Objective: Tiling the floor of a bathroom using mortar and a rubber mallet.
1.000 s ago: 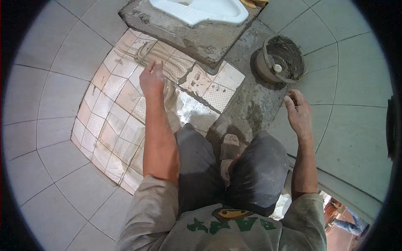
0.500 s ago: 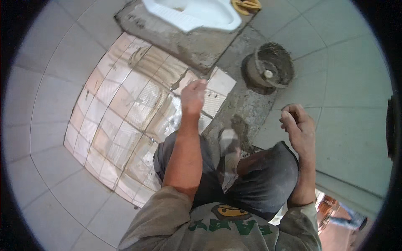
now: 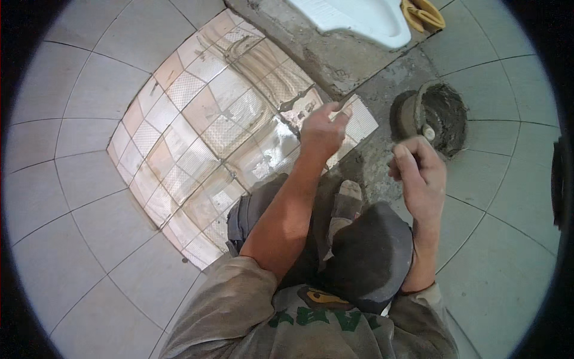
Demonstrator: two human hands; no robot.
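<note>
My left hand [image 3: 324,133] reaches down to the near left corner of a pale ribbed floor tile [image 3: 363,121], its bent fingers at the tile's edge. The fingertips partly cover that corner. This tile lies at the right end of a patch of pink and white tiles [image 3: 194,113], many smeared with wet mortar. My right hand [image 3: 421,173] hangs in the air near my knee, thumb against curled fingers, with nothing seen in it. Just beyond it stands a mortar bucket [image 3: 412,113], crusted with grey mortar, a pale rounded handle end [image 3: 428,133] sticking up inside.
A white squat toilet [image 3: 359,21] is set in a rough cement base [image 3: 323,51] at the far side. Yellow gloves [image 3: 422,14] lie beside it. Grey tiled walls [image 3: 66,179] rise on both sides. My shoe [image 3: 348,200] rests on the bare cement strip.
The view has shifted, so the floor and bucket appear farther right. My left hand stays by the same tile, its fingers now over the corner. My right hand is nearer the bucket.
</note>
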